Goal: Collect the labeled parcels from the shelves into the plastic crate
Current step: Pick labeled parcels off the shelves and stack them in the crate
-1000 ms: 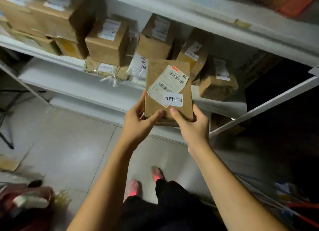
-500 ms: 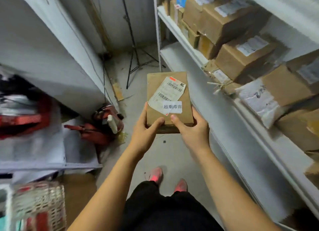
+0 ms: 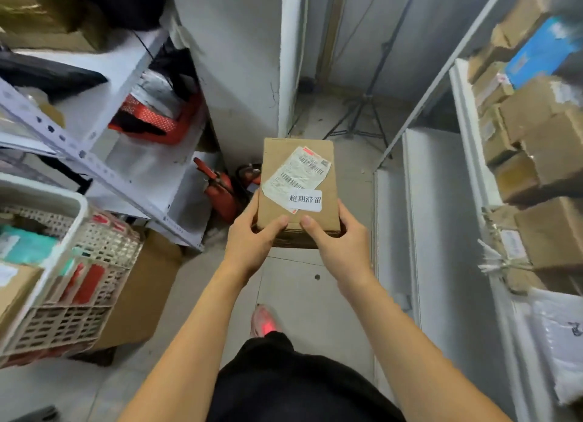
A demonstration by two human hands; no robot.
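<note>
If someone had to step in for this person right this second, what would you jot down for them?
Left hand: grips the near left corner of the labeled parcel, thumb on top.
Right hand: grips the near right corner, thumb on top.
Parcel: held in the aisle, label up, off the shelves.
Plastic crate: low on the person's left; some packages lie in it.
Done: this parcel is picked.
Left: set it in the crate, then probably return to the right-hand shelves, where more brown boxes sit.
</note>
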